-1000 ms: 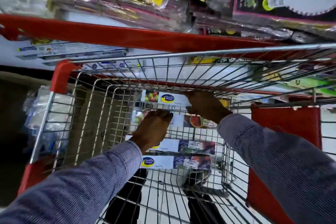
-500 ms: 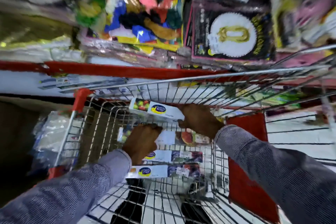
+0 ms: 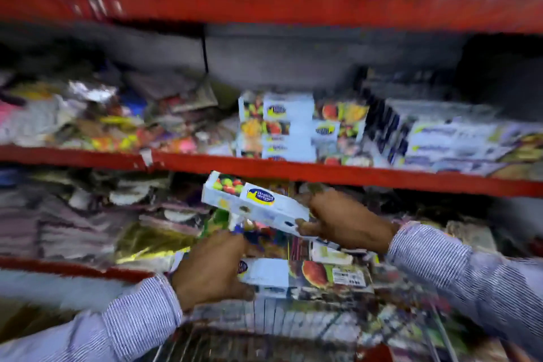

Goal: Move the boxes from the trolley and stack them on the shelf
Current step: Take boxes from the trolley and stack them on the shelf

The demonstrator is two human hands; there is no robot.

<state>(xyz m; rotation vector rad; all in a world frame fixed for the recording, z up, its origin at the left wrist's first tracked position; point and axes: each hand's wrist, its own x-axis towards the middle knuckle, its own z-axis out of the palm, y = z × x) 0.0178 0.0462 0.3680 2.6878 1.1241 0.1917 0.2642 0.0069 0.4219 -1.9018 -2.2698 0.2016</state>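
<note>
Red-edged shelving (image 3: 323, 172) fills the whole wall in front of the person, much of it smeared by motion blur. On the middle shelf sits a stack of white boxes (image 3: 282, 126) printed with fruit pictures and a blue-and-yellow oval logo, with more pale boxes just to the right and a jumble of shiny, colourful packets to the left. The tier below holds folded foil and plastic-wrapped goods too blurred to name. At the bottom edge the wire rim of the trolley (image 3: 264, 341) shows faintly. Both arms, in blue-and-white striped sleeves, reach forward over it. The right hand (image 3: 343, 220) is closed around the right end of one white fruit-print box (image 3: 252, 203), thumb on the near side face, holding it tilted in the air just under the red edge of the middle shelf, clear of any surface. The left hand (image 3: 211, 267) grips the left end of a second box (image 3: 299, 276), fingers curled over its top, held lower and flatter, with a barcode label facing up near its right end.
</note>
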